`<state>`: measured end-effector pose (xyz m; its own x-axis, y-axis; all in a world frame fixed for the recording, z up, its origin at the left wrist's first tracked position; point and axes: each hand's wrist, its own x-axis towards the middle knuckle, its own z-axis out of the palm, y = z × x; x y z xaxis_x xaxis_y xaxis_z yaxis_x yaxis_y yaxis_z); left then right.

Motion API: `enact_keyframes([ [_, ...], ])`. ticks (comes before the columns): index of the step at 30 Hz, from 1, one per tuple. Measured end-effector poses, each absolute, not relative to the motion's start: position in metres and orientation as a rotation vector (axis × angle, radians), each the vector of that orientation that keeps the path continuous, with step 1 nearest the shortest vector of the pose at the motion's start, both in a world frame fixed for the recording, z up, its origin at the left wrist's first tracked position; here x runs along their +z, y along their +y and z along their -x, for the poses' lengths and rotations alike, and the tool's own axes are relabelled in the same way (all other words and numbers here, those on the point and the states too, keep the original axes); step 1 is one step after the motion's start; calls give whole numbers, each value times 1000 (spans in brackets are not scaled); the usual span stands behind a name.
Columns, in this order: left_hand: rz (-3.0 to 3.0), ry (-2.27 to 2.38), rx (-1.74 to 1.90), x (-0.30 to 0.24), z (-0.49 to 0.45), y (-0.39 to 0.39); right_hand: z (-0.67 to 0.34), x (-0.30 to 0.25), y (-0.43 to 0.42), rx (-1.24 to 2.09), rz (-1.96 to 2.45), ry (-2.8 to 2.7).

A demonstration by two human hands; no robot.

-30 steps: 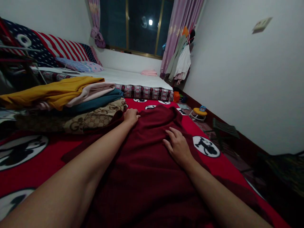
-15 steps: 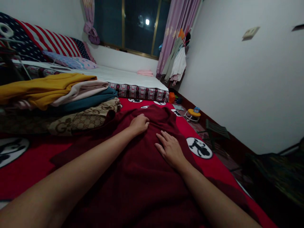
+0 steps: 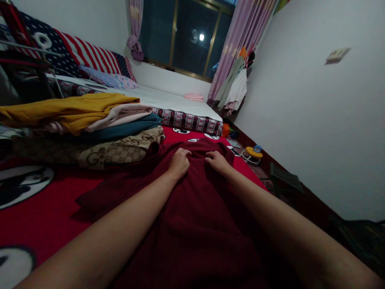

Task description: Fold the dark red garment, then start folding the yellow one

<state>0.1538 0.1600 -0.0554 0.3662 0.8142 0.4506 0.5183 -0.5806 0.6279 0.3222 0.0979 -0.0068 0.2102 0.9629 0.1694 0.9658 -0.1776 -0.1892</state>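
A maroon garment (image 3: 186, 224) lies spread over the red bedspread (image 3: 60, 212), with a sleeve-like part reaching out to the left. Near its far end, my left hand (image 3: 180, 162) is closed, the fingers curled onto the cloth. Level with it on the right, my right hand (image 3: 219, 161) also pinches the fabric, its fingertips bent down. A short stretch of cloth runs between the two hands. Left of them is a stack of folded clothes, with a mustard-yellow garment (image 3: 90, 108) on top, a teal one (image 3: 129, 124) lower down and a brown patterned one (image 3: 126, 148) at the bottom.
Beyond stands a white-topped bed (image 3: 168, 98) with a folded pink cloth (image 3: 194, 97) and a pillow (image 3: 111, 78). Clothes (image 3: 236, 90) hang by the purple curtain (image 3: 237, 40). Along the right wall are a yellow-topped stool (image 3: 253, 152) and a dark folding stool (image 3: 285, 178).
My right hand has moved forward and its spread fingers have closed on the cloth, level with the left. My left hand stays closed on the garment. The view has shifted slightly.
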Motion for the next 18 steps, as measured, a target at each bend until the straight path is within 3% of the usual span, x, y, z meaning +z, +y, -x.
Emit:
enact_keyframes([
  [5,-2393,1323,834,-50,-147,159,-335,-25,137,-151,2362,-1676],
  [11,-2393,1577,467,-45,-126,180,-332,-43,126,-407,2418,-1642],
  [18,-2384,1619,413,-44,-120,184,-371,-31,119,8,2715,-1558],
])
